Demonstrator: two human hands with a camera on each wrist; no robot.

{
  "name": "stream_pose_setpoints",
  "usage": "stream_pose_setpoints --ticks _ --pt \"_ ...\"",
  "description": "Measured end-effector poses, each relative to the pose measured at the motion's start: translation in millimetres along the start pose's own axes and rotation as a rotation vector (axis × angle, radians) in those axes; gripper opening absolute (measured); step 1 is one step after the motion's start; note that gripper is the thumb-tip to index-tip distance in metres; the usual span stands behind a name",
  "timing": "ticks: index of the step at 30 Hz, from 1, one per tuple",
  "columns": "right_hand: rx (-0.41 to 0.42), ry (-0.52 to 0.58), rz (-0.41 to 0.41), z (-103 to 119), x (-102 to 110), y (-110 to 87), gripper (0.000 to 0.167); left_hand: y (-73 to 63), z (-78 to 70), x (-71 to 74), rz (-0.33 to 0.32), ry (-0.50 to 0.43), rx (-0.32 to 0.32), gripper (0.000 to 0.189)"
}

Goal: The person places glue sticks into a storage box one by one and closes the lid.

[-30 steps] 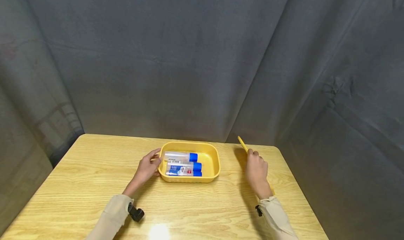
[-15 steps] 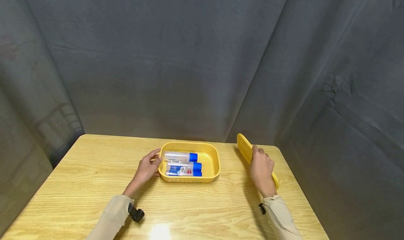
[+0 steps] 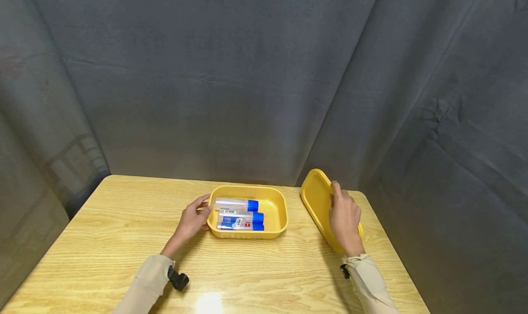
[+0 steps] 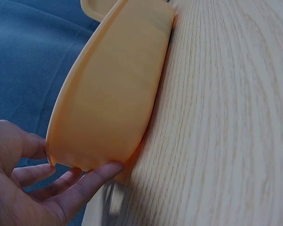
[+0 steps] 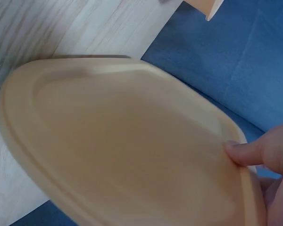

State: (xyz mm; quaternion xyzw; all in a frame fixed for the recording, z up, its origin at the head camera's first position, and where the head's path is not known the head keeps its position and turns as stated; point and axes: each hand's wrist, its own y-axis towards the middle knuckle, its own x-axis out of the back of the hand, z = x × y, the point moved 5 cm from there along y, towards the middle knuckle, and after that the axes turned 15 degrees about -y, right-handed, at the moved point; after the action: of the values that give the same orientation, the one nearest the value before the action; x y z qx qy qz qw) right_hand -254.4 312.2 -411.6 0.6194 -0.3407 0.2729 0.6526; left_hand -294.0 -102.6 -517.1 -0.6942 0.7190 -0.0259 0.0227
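Observation:
A yellow plastic box (image 3: 274, 208), lidless, stands near the back of the table. Three clear tubes with blue caps (image 3: 252, 205) and printed labels lie side by side inside it. My left hand (image 3: 193, 217) holds the box's left end, thumb at the rim and fingers against the outer wall, as the left wrist view also shows. Over to the right, my right hand (image 3: 344, 215) grips the matching yellow lid (image 3: 316, 197) by its right edge. The lid is tilted, its rimmed face towards the box; my thumb (image 5: 243, 153) presses on that face.
The wooden table (image 3: 255, 272) has its back edge just behind the box. A dark grey curtain (image 3: 206, 98) hangs behind and along both sides. Each wrist wears a small black camera, such as the left one (image 3: 178, 278).
My right hand has moved slightly right and turned the lid from nearly edge-on so its broad face shows. The left hand, box and tubes have not moved.

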Motion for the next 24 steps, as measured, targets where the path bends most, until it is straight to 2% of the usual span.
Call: stream_pose_setpoints --ticks 11,18,24 --pt "-0.011 0.053 -0.11 -4.3 6.5 8.5 0.027 -1.2 -0.3 -0.9 -0.001 0.017 -0.003 0.05" --pt "-0.048 0.108 -0.131 -14.0 12.0 15.5 0.024 -2.1 -2.1 -1.5 0.011 0.021 -0.004 0.05" --pt "-0.07 0.179 -0.116 -17.8 13.4 18.5 0.024 -1.8 -1.6 -1.6 0.015 0.025 -0.007 0.05"
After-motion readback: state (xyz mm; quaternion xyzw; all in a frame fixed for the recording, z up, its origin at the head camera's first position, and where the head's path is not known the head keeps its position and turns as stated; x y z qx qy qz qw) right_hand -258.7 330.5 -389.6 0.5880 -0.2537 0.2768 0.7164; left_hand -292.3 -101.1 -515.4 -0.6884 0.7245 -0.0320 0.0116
